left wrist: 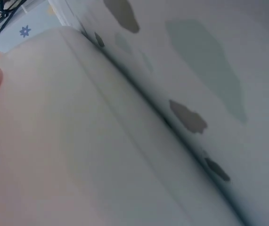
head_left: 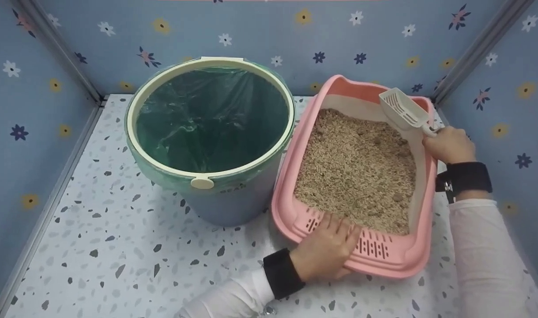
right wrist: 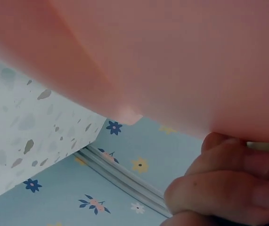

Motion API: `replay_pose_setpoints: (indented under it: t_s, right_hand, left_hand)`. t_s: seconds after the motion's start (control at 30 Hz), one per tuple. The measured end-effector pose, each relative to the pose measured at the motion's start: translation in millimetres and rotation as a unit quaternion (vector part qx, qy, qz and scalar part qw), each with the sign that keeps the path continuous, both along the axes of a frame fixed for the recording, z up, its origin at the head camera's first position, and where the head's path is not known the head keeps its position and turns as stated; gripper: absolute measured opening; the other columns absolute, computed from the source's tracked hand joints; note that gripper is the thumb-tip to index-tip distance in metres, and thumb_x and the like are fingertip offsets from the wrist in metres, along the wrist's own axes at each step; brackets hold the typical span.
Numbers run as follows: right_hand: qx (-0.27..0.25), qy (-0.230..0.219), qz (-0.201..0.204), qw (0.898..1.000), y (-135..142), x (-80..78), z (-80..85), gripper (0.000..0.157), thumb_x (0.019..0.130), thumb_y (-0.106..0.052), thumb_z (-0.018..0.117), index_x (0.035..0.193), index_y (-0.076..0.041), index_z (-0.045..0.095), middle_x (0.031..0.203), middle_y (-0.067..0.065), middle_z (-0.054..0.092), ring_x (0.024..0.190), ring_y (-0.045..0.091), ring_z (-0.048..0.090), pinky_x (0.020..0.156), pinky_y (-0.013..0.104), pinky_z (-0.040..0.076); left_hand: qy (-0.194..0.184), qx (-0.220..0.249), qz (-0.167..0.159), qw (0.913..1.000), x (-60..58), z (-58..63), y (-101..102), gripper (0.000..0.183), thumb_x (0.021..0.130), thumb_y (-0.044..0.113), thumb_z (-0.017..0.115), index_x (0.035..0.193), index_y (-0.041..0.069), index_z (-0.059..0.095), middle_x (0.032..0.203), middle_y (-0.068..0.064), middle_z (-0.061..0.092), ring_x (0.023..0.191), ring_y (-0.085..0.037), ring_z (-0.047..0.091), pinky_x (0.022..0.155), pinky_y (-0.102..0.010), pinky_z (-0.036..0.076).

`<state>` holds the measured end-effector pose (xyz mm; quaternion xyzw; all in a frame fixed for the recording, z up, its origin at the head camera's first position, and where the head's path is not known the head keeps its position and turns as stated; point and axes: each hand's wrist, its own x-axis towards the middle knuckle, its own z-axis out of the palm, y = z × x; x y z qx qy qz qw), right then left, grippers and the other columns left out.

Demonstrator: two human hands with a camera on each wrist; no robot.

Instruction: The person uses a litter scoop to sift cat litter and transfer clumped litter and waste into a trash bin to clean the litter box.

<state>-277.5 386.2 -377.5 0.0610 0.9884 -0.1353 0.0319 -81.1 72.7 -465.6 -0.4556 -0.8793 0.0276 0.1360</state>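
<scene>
Your right hand point(head_left: 449, 145) clasps the scoop point(head_left: 403, 108) at upper right, while your left hand point(head_left: 325, 250) grips the pink tray's point(head_left: 416, 256) rim at lower centre, seemingly steadying it.

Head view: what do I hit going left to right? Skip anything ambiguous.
Green-lined trash bin → left hand → slotted litter scoop → right hand. Pink litter box left out: it overlaps both hands and the scoop.

The left arm point(head_left: 233, 291) is slanting inward, the left grip point(head_left: 325, 249) resting palm-down; the right arm point(head_left: 480, 247) is extending forward, the right grip point(head_left: 452, 145) curling its fingers point(right wrist: 219, 193).
</scene>
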Motion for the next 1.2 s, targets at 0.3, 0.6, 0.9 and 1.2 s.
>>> replay_pose_setpoints:
  t_s: [0.3, 0.6, 0.9, 1.2]
  right_hand:
    - [0.013, 0.008, -0.012, 1.0, 4, 13.7, 1.0, 0.035, 0.087, -0.034, 0.046, 0.071, -0.003, 0.049, 0.069, 0.018, 0.051, 0.062, 0.034, 0.051, 0.046, 0.039, 0.035]
    - [-0.002, -0.006, -0.013, 1.0, 5, 16.0, 2.1, 0.031, 0.085, -0.03, 0.046, 0.075, -0.001, 0.051, 0.067, 0.016, 0.05, 0.056, 0.029, 0.049, 0.042, 0.037, 0.034]
    - [0.015, -0.03, -0.026, 0.999, 5, 15.6, 2.5, 0.049, 0.087, -0.046, 0.043, 0.079, 0.001, 0.052, 0.068, 0.015, 0.051, 0.056, 0.029, 0.05, 0.042, 0.036, 0.035]
    - [0.045, -0.034, -0.025, 0.998, 10, -5.5, 2.5, 0.066, 0.088, -0.061, 0.032, 0.08, 0.001, 0.053, 0.084, 0.029, 0.054, 0.071, 0.041, 0.055, 0.047, 0.042, 0.039]
  left_hand:
    - [-0.023, 0.016, -0.016, 0.9995, -3.4, -0.4, -10, 0.083, 0.087, 0.067, 0.042, 0.141, 0.004, 0.041, 0.133, -0.017, 0.053, 0.122, -0.032, 0.052, 0.107, -0.045, 0.033]
    - [-0.019, 0.029, -0.007, 0.9994, 0.0, 2.4, -9, 0.082, 0.083, 0.067, 0.049, 0.139, 0.006, 0.044, 0.132, -0.014, 0.055, 0.121, -0.029, 0.054, 0.107, -0.042, 0.034]
    - [-0.019, 0.058, 0.008, 0.9981, 3.8, 1.0, -10, 0.085, 0.079, 0.066, 0.056, 0.138, 0.007, 0.044, 0.133, -0.013, 0.053, 0.123, -0.029, 0.052, 0.109, -0.042, 0.031]
    - [-0.052, 0.062, 0.041, 0.9959, 19.4, 1.9, 15, 0.085, 0.084, 0.064, 0.05, 0.144, 0.007, 0.035, 0.147, -0.013, 0.039, 0.137, -0.03, 0.034, 0.115, -0.044, 0.02]
